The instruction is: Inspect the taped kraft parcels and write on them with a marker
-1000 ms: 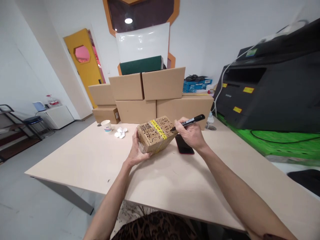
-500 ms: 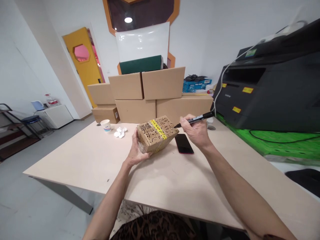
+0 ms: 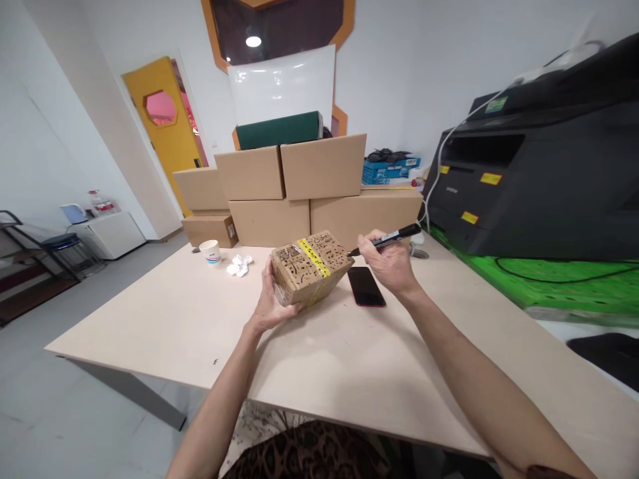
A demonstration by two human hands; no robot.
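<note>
A small cardboard box [image 3: 333, 251], its top covered in black marks and crossed by yellow tape, is held tilted over the table. My left hand [image 3: 271, 301] grips its left side and lower front corner. In my right hand [image 3: 389, 265] is a black marker [image 3: 394, 237], its tip at the right edge of the box's top. Whether the tip touches the cardboard is hard to tell. A dark phone [image 3: 367, 287] lies on the table just below my right hand.
On the table [image 3: 150, 319] stand a paper cup [image 3: 210, 252] and crumpled white tissue [image 3: 240, 265] at the left. Stacked cardboard boxes [image 3: 323, 167] line the back. A large dark printer [image 3: 529, 186] is at the right.
The whole view has shifted very slightly. Both hands, the box and the marker keep nearly the same positions relative to each other.
</note>
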